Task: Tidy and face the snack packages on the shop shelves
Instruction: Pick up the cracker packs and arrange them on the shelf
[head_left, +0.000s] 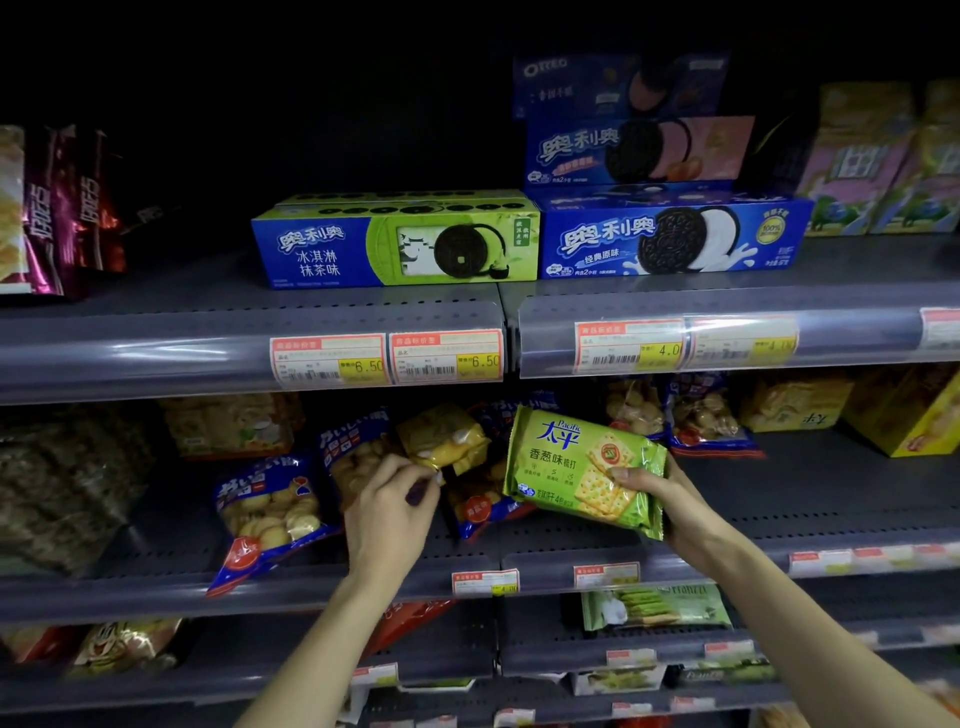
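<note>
My right hand (660, 499) grips a green Pacific cracker packet (576, 467), label facing me, in front of the middle shelf (857, 540). My left hand (389, 506) pinches the lower corner of a yellow cracker packet (444, 439) that lies tilted among blue biscuit bags. One blue bag of round biscuits (267, 512) leans over the shelf's front edge at the left; another blue bag (480, 506) lies between my hands.
On the upper shelf stand a green matcha Oreo box (395, 244), a blue Oreo box (670, 239) with more stacked on it, and purple bags (62, 208) at left. Yellow boxes (904, 415) sit at the middle shelf's right. Lower shelves hold green wafer packets (654, 605).
</note>
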